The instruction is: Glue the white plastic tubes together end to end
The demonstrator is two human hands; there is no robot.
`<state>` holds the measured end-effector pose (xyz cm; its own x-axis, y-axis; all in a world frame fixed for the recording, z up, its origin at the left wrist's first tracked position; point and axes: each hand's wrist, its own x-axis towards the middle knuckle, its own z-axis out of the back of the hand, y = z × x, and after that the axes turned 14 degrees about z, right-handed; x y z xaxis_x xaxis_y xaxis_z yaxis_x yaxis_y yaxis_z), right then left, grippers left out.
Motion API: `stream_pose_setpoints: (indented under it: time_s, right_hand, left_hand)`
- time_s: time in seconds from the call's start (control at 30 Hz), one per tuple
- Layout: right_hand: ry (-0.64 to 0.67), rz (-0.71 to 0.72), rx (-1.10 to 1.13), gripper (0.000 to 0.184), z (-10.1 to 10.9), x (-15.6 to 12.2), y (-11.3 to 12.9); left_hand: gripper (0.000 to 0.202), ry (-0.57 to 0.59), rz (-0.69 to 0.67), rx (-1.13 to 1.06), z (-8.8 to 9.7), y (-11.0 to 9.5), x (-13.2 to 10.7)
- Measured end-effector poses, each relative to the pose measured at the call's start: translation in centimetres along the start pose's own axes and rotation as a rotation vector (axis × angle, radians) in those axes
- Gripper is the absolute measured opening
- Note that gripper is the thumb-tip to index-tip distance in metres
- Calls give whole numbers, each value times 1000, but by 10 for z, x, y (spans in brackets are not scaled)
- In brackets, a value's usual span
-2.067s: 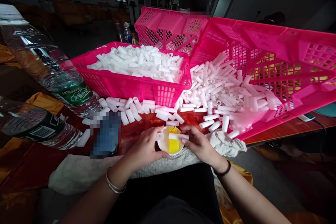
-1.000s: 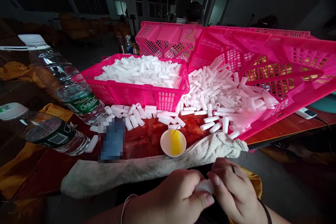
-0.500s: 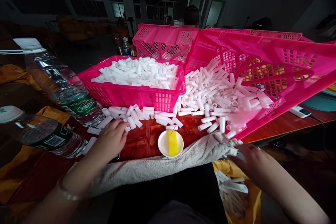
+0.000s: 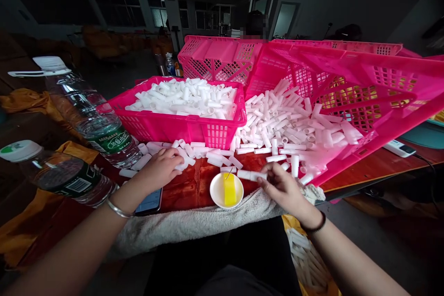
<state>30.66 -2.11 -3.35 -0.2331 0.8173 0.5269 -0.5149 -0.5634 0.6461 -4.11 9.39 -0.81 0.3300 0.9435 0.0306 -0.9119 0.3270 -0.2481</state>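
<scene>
My right hand (image 4: 282, 188) pinches a long white plastic tube (image 4: 250, 175) just right of a small white dish (image 4: 226, 190) that holds a yellow block. My left hand (image 4: 160, 169) is curled over the short white tubes (image 4: 189, 151) lying in a row on the red table, and its fingers close on one of them. A pink basket (image 4: 180, 126) heaped with white tubes stands behind that row. To its right a tipped pink crate (image 4: 364, 97) spills a pile of white tubes (image 4: 284, 122) onto the table.
Two clear water bottles (image 4: 100, 122) (image 4: 58, 175) lie at the left. A phone (image 4: 150, 201) rests under my left wrist. A pale towel (image 4: 194, 224) lines the table edge. Finished tubes lie in a yellow bag (image 4: 308, 259) by my right leg. Another pink crate (image 4: 218, 55) stands at the back.
My right hand rose from beside my lap to the table and now holds a long tube by the dish. My left hand slid right onto the row of short tubes.
</scene>
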Motion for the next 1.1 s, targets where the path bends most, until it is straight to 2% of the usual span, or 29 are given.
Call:
stream_pose_setpoints:
  time_s: [0.07,0.17,0.27,0.37,0.4,0.5,0.57,0.7,0.77,0.93,1.1]
  right_hand:
    - [26,-24,168,12,-14,-6,9]
    - [58,0,178,9,-32,-7,7]
    - [100,147,68,20,-40,-5,-2]
    - [139,270,42,19,-40,-4,-7]
    - [139,265,65,18,-39,-4,-8]
    - [125,138,187,22,-39,-4,-8]
    - [119,70,192,24,-40,-6,-9]
    - [99,175,43,14,-43,-11,-12]
    - [90,200,49,11,-44,-13,-12]
    - [88,32,202,19,-46,-13,-10]
    - [86,200,52,8,-48,-13,-8]
  left_hand:
    - [20,-4,2,-95,-2,-14,-10]
    - [21,53,46,-266,-11,-38,-28]
    - [16,35,36,-401,-27,-55,-43]
    - [13,44,63,-470,-49,-64,-53]
    - [23,46,62,-493,-56,-67,-55]
    - [76,51,24,-574,-76,-73,-57]
    - [93,72,17,-594,-84,-78,-54]
    - [90,95,24,-593,-87,-84,-49]
    - [87,98,33,-602,-85,-85,-48]
    - [84,141,48,-625,-84,-84,-49]
    - [83,123,37,-649,-88,-82,-50]
